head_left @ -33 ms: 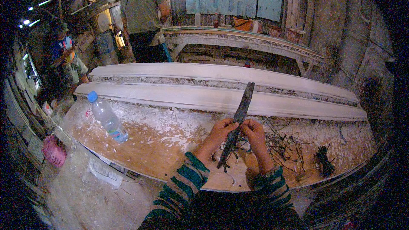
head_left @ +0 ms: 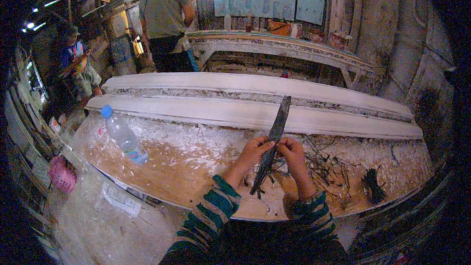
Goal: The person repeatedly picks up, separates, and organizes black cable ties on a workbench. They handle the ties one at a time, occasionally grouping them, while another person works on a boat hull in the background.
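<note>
Fingertips of both hands (head_left: 274, 154) hidden behind dark flat strip (head_left: 274, 137).

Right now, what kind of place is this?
Probably a small plaster-moulding workshop. Long white moulded strips lie on a workbench crusted with white chips, and both hands, left hand and right hand, hold a dark flat blade over dark fibres.

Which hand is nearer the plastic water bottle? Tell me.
Left. The left hand grips the long dark blade on the side toward the plastic water bottle; the right hand sits beyond the blade, farther away.
</note>
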A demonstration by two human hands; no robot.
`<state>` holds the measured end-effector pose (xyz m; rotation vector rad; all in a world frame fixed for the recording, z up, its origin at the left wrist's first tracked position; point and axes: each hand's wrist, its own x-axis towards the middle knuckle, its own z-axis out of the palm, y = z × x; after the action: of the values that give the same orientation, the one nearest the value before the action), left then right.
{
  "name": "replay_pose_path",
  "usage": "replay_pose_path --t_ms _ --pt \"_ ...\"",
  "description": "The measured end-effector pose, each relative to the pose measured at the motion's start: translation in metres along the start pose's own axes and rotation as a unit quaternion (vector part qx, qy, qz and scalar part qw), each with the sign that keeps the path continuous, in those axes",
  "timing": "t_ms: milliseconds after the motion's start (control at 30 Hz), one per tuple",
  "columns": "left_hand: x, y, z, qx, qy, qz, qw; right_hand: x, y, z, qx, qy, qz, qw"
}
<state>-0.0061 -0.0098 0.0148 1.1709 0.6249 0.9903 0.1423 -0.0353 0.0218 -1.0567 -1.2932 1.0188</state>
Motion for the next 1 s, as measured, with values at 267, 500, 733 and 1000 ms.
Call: replay_pose_path --t_ms 267,500,733,1000 --pt "-0.003 0.009 0.001 0.032 0.017 0.045 0.998 -0.005 -0.011 0.005 0.053 -0.009 0.019 0.998" --pt "0.001 0.005 -0.002 0.056 0.028 0.047 0.997 -0.007 -0.017 0.006 0.042 0.006 0.008 0.999" --pt "0.000 0.000 0.001 0.127 0.037 0.040 0.990 0.002 0.004 0.001 -0.039 0.030 -0.083 0.995" --pt "-0.006 0.010 0.003 0.076 0.021 0.018 0.997 0.002 0.009 0.000 -0.091 0.010 -0.107 0.990"
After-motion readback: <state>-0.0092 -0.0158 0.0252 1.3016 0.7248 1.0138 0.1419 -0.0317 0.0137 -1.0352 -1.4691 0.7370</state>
